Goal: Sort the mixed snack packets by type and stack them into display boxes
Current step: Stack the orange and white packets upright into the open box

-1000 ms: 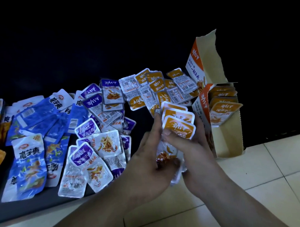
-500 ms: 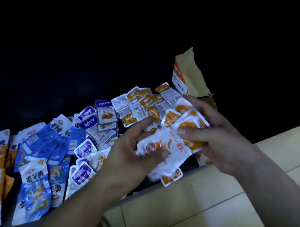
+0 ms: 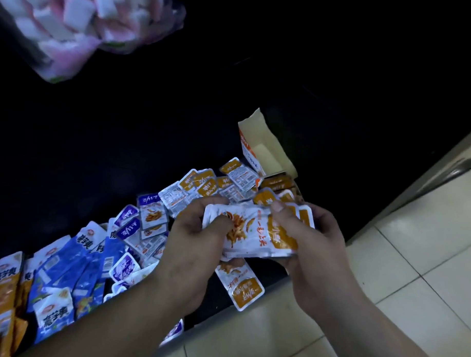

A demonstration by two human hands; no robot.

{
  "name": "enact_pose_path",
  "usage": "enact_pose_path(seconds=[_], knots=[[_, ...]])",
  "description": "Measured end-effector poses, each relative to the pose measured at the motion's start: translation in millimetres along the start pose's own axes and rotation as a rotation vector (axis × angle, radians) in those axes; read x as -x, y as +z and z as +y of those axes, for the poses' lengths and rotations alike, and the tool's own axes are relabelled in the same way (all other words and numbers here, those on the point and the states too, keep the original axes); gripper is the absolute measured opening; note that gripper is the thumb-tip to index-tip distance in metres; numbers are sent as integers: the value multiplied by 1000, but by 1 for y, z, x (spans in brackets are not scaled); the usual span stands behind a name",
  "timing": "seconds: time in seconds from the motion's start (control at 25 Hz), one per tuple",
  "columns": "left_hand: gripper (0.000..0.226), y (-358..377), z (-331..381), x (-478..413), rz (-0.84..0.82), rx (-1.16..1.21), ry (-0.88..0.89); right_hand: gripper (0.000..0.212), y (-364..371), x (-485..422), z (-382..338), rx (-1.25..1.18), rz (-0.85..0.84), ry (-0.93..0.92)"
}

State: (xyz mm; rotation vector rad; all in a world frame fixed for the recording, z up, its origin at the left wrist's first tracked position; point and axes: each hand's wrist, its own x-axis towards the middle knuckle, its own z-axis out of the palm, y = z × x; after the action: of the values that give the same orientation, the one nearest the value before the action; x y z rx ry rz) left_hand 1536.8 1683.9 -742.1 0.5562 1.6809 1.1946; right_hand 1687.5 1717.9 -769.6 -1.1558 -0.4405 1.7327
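Head view, dim light. Hard to read: the far part of the dark surface (image 3: 100, 156) merges into blackness. A pink-and-white bag (image 3: 90, 31) at top left is blurred and cut by the frame. Large orange packs (image 3: 6, 290) are cut off at the left edge.

Display box (image 3: 265, 156): flap up, at the surface's right end, lower part hidden behind the hands, boxed packets (image 3: 276, 181) inside.

Bundle of orange packets (image 3: 257, 236): above the front edge, gripped at both ends. The left hand (image 3: 188, 241) curls thumb and fingers round one end. The right hand (image 3: 319, 245) has its thumb on top and fingers curled beneath. One packet (image 3: 243, 287) sticks out under the bundle.

Loose orange packets (image 3: 215, 181) lie just behind the hands, with purple packets (image 3: 150, 216) and blue packets (image 3: 72, 267) leftward. Pale tiled floor (image 3: 419, 265) shows beyond the front edge.
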Motion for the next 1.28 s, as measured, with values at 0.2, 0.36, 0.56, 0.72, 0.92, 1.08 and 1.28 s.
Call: enact_pose_path(seconds=[0.2,0.36,0.56,0.72,0.92,1.08,1.28], knots=[[51,12,-5,25,-57,-125,49,44,11,13,7,-41,-52,-41],[71,-4,-9,27,-268,-390,85,45,-1,5,13,119,-129,-3],[97,-6,-20,31,-338,-496,131,88,-2,10,33,288,-400,9],[101,-2,-38,27,-305,-356,157,77,3,10,43,196,-378,31],[65,-13,-36,26,-369,-267,189,37,-4,6,33,169,-463,251],[58,-21,-42,26,-313,-431,255,30,-4,6,39,230,-373,276],[87,-23,-51,20,-215,-284,115,25,-2,5,35,139,-243,314]])
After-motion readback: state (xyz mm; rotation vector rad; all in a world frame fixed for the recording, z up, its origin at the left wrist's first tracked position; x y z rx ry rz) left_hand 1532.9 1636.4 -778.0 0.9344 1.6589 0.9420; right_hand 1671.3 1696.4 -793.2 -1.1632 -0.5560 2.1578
